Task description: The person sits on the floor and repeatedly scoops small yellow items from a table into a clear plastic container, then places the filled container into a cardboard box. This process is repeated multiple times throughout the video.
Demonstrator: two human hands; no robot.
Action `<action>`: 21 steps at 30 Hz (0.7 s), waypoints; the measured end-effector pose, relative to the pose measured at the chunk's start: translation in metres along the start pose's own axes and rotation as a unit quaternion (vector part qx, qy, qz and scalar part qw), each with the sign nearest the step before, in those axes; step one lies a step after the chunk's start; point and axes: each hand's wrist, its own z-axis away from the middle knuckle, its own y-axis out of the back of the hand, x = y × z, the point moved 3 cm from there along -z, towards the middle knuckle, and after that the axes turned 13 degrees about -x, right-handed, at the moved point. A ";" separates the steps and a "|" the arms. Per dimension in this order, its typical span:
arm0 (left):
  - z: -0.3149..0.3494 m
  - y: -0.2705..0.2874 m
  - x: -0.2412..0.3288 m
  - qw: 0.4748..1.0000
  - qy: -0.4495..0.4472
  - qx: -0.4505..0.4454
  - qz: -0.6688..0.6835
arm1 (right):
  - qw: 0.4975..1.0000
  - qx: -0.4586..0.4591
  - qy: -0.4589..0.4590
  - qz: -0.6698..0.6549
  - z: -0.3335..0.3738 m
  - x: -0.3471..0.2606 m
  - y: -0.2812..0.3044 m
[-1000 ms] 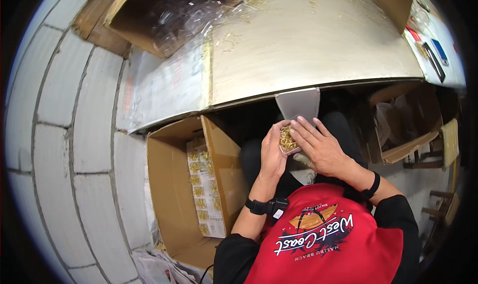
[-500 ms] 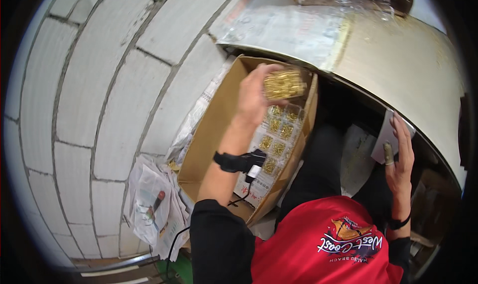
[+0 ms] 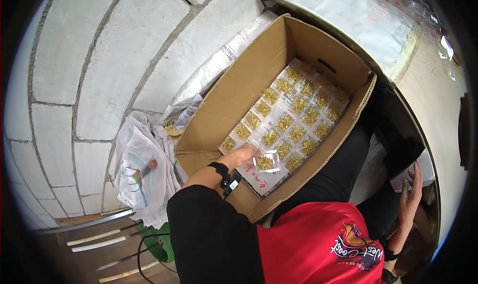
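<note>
My left hand is inside the cardboard box, closed on the edge of a small clear plastic box of slim gold-coloured metal pieces; their exact kind is too small to tell. It is low over the printed paper on which rows of similar filled clear boxes lie. Off to the right, my right hand has its fingers stretched out beside a pale flat panel, seemingly touching it. One of its fingers wears a dull covering.
A worktop covered partly with plastic sheeting curves along the upper right. White block wall rises at the left. Crumpled white plastic bags lie beside the cardboard box, with a green container below them.
My left hand has come down from the far end of the cardboard box to its near end, carrying the clear plastic box. The view has shifted, showing more of the rows. My right hand stays by the panel.
</note>
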 end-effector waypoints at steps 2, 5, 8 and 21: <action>-0.013 -0.002 -0.039 0.998 0.035 -0.038 0.042 | 0.999 -0.013 -0.002 0.035 -0.007 -0.003 -0.003; -0.029 -0.011 -0.081 0.996 0.032 -0.030 0.072 | 0.999 -0.038 0.018 0.017 -0.016 -0.019 -0.004; -0.022 -0.031 -0.067 0.994 0.010 0.065 -0.085 | 0.999 -0.018 0.014 0.032 -0.012 -0.019 -0.002; 0.042 -0.075 0.128 0.836 -0.142 0.220 -0.482 | 0.985 0.064 0.117 0.108 0.006 -0.010 0.062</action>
